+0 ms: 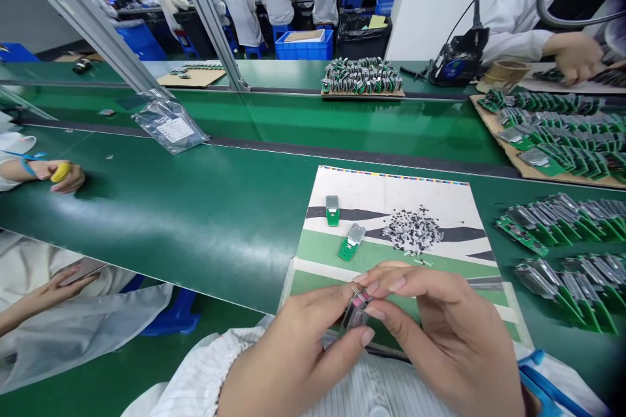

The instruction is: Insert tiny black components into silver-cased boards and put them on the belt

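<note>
A small circuit board with a screen module is pinched between the thumb and fingers of my left hand, above the front edge of the printed sheet. My right hand has its thumb and fingertips closed on the board's upper end, by a pinkish strip and thin metal bits. Whether a tiny part is also between those fingertips is hidden. Just beyond my hands, two similar boards lie on the sheet: one upright board and one slanted board. Right of them is a loose pile of tiny black and silver parts.
Rows of boards stand on the green bench to my right. Cardboard holds more boards behind, near a co-worker's hand. A plastic bag lies by the metal post. Another person's hand rests at the left.
</note>
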Available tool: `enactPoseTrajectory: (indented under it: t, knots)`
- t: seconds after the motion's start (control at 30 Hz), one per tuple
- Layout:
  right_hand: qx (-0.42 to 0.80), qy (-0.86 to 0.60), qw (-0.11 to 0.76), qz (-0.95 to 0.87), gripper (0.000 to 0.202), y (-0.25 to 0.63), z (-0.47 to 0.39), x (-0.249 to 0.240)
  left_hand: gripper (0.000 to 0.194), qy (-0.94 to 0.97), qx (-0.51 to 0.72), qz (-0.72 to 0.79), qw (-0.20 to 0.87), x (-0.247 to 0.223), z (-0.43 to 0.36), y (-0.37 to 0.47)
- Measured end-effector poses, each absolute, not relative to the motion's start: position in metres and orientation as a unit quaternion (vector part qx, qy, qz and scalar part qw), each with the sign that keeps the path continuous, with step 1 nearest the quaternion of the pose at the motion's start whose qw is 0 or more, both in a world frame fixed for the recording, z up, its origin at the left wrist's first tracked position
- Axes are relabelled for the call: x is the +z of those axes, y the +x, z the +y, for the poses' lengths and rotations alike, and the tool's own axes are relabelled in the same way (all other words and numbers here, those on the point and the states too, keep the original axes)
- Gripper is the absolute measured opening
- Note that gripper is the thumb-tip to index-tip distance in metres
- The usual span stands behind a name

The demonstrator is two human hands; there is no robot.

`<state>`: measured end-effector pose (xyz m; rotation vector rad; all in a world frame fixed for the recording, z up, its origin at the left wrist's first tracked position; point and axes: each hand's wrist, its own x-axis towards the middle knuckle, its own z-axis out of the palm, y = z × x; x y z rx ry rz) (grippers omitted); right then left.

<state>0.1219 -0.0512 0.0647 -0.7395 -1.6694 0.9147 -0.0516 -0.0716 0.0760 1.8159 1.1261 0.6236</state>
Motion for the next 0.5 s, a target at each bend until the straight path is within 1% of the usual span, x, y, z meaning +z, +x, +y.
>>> enactPoseTrajectory:
  t: [0.23, 0.4, 0.47, 0.5]
  knots:
    - [0.379, -0.360, 0.491, -0.697, 0.022, 0.125, -0.051, 0.065, 0.019, 0.760, 0.230, 0.450, 0.408, 0.075, -0.070, -0.051]
    - [0.397, -0.340, 0.496, -0.693, 0.023, 0.129, -0.048, 0.062, 0.021, 0.776, 0.250, 0.435, 0.382, 0.071, -0.067, -0.051]
    - [0.407, -0.327, 0.507, -0.686, 0.025, 0.133, -0.045, 0.057, 0.029, 0.764, 0.263, 0.436, 0.397, 0.069, -0.066, -0.050]
    - [0.410, -0.328, 0.504, -0.686, 0.027, 0.135, -0.043, 0.054, 0.037, 0.751, 0.265, 0.444, 0.411, 0.067, -0.066, -0.049]
